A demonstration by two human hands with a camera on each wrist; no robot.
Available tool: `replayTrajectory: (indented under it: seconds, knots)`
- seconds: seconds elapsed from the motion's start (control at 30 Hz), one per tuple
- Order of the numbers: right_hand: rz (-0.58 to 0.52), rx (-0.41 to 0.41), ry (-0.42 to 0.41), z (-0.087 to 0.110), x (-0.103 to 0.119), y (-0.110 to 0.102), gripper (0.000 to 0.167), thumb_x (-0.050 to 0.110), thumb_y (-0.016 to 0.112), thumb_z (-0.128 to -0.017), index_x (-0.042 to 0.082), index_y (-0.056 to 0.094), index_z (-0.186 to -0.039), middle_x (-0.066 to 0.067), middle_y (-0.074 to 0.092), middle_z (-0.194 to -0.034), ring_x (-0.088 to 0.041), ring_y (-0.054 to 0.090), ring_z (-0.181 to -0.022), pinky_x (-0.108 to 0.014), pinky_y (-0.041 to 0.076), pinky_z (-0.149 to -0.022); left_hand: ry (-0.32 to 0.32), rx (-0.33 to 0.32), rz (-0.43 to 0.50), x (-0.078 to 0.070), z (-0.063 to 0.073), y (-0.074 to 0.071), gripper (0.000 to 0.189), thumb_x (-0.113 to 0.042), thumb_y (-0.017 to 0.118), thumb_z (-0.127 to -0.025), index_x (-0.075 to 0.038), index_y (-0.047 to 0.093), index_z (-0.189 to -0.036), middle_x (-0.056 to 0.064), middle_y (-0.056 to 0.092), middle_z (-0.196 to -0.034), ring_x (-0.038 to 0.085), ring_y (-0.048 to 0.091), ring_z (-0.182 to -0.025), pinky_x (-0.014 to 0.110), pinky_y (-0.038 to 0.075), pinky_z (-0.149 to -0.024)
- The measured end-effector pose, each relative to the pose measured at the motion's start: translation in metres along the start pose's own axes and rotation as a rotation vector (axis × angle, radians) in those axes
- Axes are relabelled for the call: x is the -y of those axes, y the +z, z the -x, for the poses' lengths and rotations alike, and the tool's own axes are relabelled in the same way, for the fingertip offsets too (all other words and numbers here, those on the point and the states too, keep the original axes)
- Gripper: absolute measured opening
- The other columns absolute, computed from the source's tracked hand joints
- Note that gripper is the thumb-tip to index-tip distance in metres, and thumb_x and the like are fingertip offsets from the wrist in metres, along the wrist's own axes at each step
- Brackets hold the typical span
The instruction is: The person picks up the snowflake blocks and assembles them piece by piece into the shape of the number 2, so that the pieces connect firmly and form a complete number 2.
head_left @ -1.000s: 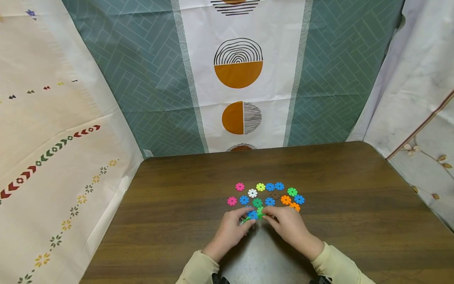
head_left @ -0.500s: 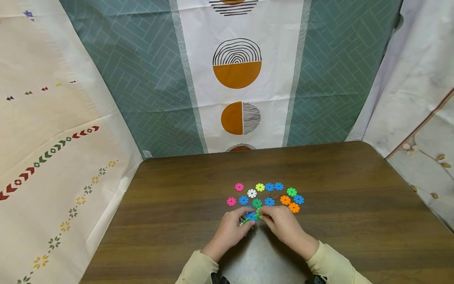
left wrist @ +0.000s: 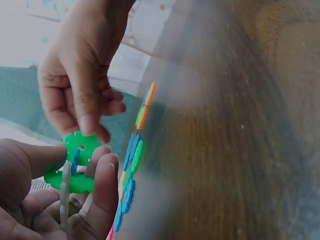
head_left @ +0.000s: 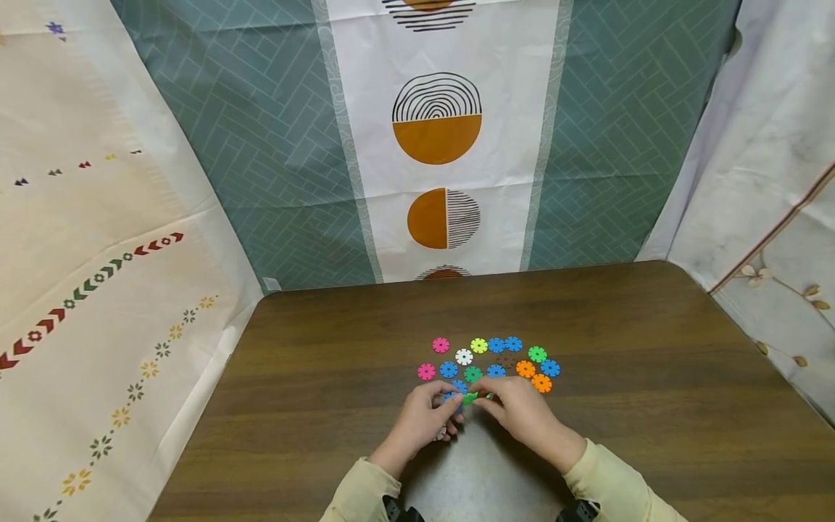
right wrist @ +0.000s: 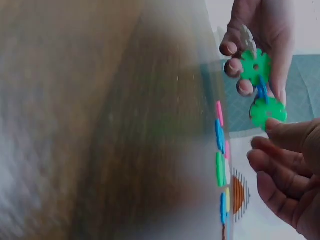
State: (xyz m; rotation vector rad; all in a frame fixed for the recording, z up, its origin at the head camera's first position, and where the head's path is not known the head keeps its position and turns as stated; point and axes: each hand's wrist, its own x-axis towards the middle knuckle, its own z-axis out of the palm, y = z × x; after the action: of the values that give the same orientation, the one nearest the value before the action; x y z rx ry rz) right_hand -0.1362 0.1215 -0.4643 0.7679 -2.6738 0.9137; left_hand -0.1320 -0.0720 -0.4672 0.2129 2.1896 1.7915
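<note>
In the head view my left hand (head_left: 417,417) and right hand (head_left: 522,412) meet over a short chain of slotted plastic discs. The right wrist view shows the chain's parts: a white disc (right wrist: 248,41), a green disc (right wrist: 255,67), a blue disc (right wrist: 262,90) seen edge-on and a second green disc (right wrist: 269,111). Thumb and fingers of the left hand hold the white, first green and blue part. At the other end, the right thumb and fingertips pinch the second green disc, which touches the blue one. How deep the slots interlock is hard to tell.
Several loose discs lie flat just beyond my hands, among them a pink disc (head_left: 426,371), a white disc (head_left: 464,356), a brown disc (head_left: 507,359) and an orange disc (head_left: 541,383). They rest on a brown wooden table (head_left: 313,406), with patterned cloths (head_left: 287,145) hanging around it.
The right hand has moved left toward the left hand, bringing a green disc against the blue one. The left hand has turned the chain, and its lower fingers now show.
</note>
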Motion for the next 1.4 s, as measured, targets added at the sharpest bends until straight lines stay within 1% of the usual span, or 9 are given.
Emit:
replayTrajectory:
  seconds: [0.17, 0.27, 0.43, 0.53, 0.6, 0.77, 0.93, 1.17, 1.4]
  knots:
    - [0.072, 0.056, 0.135, -0.004, -0.007, -0.002, 0.016, 0.009, 0.079, -0.081, 0.010, 0.074, -0.096, 0.005, 0.068, -0.081, -0.009, 0.060, -0.069, -0.025, 0.050, -0.062, -0.002, -0.024, 0.045, 0.001, 0.002, -0.003, 0.020, -0.015, 0.062, -0.097, 0.002, 0.062, -0.107, 0.017, 0.069, -0.078, 0.016, 0.060, -0.055, 0.030, 0.053, -0.048]
    - [0.117, 0.084, 0.163, -0.006, -0.011, -0.001, 0.020, 0.010, 0.082, -0.078, 0.010, 0.074, -0.096, 0.006, 0.063, -0.077, -0.009, 0.056, -0.067, -0.026, 0.048, -0.061, 0.009, -0.019, 0.057, 0.001, 0.004, -0.004, 0.017, -0.012, 0.063, -0.096, 0.003, 0.060, -0.104, 0.020, 0.070, -0.081, 0.023, 0.064, -0.059, 0.030, 0.054, -0.051]
    - [0.206, 0.143, 0.107, -0.009, -0.013, 0.003, 0.029, 0.014, 0.083, -0.077, 0.012, 0.074, -0.104, 0.003, 0.063, -0.079, -0.013, 0.057, -0.070, -0.030, 0.049, -0.061, 0.043, -0.019, 0.024, 0.004, 0.006, -0.005, 0.014, -0.006, 0.061, -0.096, 0.006, 0.058, -0.102, 0.024, 0.069, -0.083, 0.041, 0.067, -0.069, 0.037, 0.056, -0.061]
    - [0.231, 0.155, 0.074, -0.010, -0.013, 0.004, 0.031, 0.013, 0.082, -0.078, 0.011, 0.073, -0.107, -0.001, 0.064, -0.081, -0.017, 0.059, -0.072, -0.033, 0.051, -0.062, 0.049, -0.022, 0.006, 0.006, 0.006, -0.005, 0.013, -0.004, 0.060, -0.096, 0.007, 0.057, -0.103, 0.025, 0.069, -0.083, 0.045, 0.066, -0.071, 0.041, 0.055, -0.065]
    - [0.232, 0.155, 0.071, -0.010, -0.012, 0.005, 0.030, 0.012, 0.082, -0.078, 0.010, 0.073, -0.107, -0.001, 0.063, -0.081, -0.017, 0.058, -0.070, -0.032, 0.050, -0.061, 0.048, -0.023, 0.008, 0.007, 0.006, -0.005, 0.014, -0.004, 0.060, -0.096, 0.006, 0.057, -0.104, 0.024, 0.070, -0.083, 0.044, 0.066, -0.072, 0.041, 0.056, -0.066]
    - [0.226, 0.146, 0.082, -0.010, -0.013, 0.006, 0.023, 0.012, 0.083, -0.077, 0.012, 0.071, -0.096, 0.003, 0.056, -0.076, -0.012, 0.050, -0.064, -0.028, 0.044, -0.056, 0.035, -0.017, 0.048, 0.006, 0.007, -0.007, 0.020, -0.010, 0.062, -0.096, 0.005, 0.058, -0.109, 0.020, 0.071, -0.084, 0.038, 0.067, -0.070, 0.037, 0.056, -0.067]
    - [0.211, 0.137, 0.086, -0.010, -0.014, 0.006, 0.021, 0.014, 0.084, -0.075, 0.015, 0.069, -0.089, 0.004, 0.055, -0.077, -0.013, 0.053, -0.066, -0.028, 0.046, -0.057, 0.025, -0.018, 0.070, 0.007, 0.006, -0.009, 0.024, -0.013, 0.063, -0.096, 0.005, 0.061, -0.111, 0.019, 0.071, -0.084, 0.034, 0.068, -0.071, 0.037, 0.057, -0.067]
    - [0.193, 0.118, 0.058, -0.008, -0.018, 0.005, 0.026, 0.013, 0.086, -0.073, 0.015, 0.066, -0.089, 0.003, 0.051, -0.081, -0.015, 0.055, -0.069, -0.027, 0.046, -0.057, 0.005, -0.016, 0.095, 0.008, 0.005, -0.010, 0.023, -0.014, 0.064, -0.095, 0.005, 0.064, -0.108, 0.018, 0.072, -0.084, 0.032, 0.069, -0.073, 0.036, 0.057, -0.070]
    - [0.154, 0.129, 0.127, -0.008, -0.020, 0.003, 0.033, 0.011, 0.085, -0.073, 0.015, 0.059, -0.092, 0.006, 0.060, -0.077, -0.012, 0.052, -0.066, -0.029, 0.046, -0.058, -0.002, -0.004, 0.108, 0.007, 0.004, -0.011, 0.027, -0.013, 0.065, -0.095, 0.007, 0.066, -0.112, 0.020, 0.072, -0.089, 0.031, 0.070, -0.078, 0.037, 0.057, -0.074]
